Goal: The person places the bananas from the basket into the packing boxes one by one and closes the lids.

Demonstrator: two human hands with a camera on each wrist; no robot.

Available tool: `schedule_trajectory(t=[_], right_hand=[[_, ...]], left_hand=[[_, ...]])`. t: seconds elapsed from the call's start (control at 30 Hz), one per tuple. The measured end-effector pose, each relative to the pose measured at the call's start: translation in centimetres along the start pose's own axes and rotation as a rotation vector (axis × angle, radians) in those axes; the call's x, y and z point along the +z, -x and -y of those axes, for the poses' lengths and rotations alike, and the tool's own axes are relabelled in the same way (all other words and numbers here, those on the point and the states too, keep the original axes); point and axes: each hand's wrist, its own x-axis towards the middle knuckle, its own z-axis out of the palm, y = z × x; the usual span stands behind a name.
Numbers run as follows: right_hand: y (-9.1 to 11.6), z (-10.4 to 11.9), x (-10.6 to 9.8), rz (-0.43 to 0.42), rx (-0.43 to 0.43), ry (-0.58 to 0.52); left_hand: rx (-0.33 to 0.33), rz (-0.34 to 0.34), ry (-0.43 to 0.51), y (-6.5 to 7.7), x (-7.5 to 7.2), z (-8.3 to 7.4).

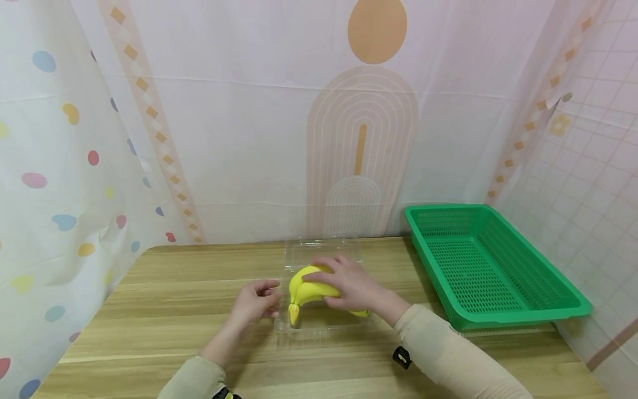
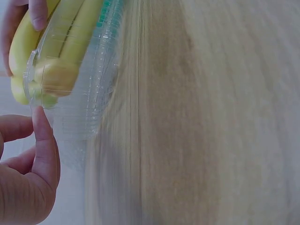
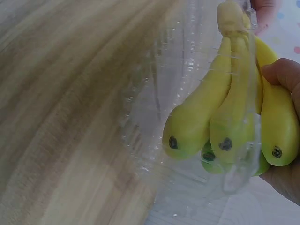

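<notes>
At the far left of the frame, a curtain [image 1: 65,183] with coloured spots is hanging beside the wood-grain bench [image 1: 189,288]. At lower left, a pale sleeve [image 1: 194,379] is covering the left forearm. Left of lower centre, the left hand [image 1: 254,302] is pinching the left edge of a clear plastic box [image 1: 329,331] between thumb and forefinger, as the left wrist view is showing. The box is resting on the bench at lower centre, with a clear panel standing at its back. A bunch of yellow bananas [image 1: 309,291] is lying in the box, its stem end pointing to the lower left of the frame and its dark tips facing right. Just right of centre, the right hand [image 1: 354,285] is gripping the bunch from above, fingers curling over the bananas. A second sleeve [image 1: 448,349] is running to the lower right, with a black strap [image 1: 401,357] showing beside it. At the right of the frame, a green basket [image 1: 518,317] with perforated walls is sitting well apart from the box.
</notes>
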Motion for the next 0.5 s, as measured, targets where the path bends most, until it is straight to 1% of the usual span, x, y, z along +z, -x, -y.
schedule_trajectory(t=[0.3, 0.5], right_hand=[[0.1, 0.0, 1.0, 0.029, -0.009, 0.028], [0.3, -0.1, 1.5, 0.041, 0.009, -0.002]], left_hand=[[0.017, 0.008, 0.019, 0.0, 0.1, 0.1], [0.007, 0.001, 0.01, -0.1, 0.1, 0.1]])
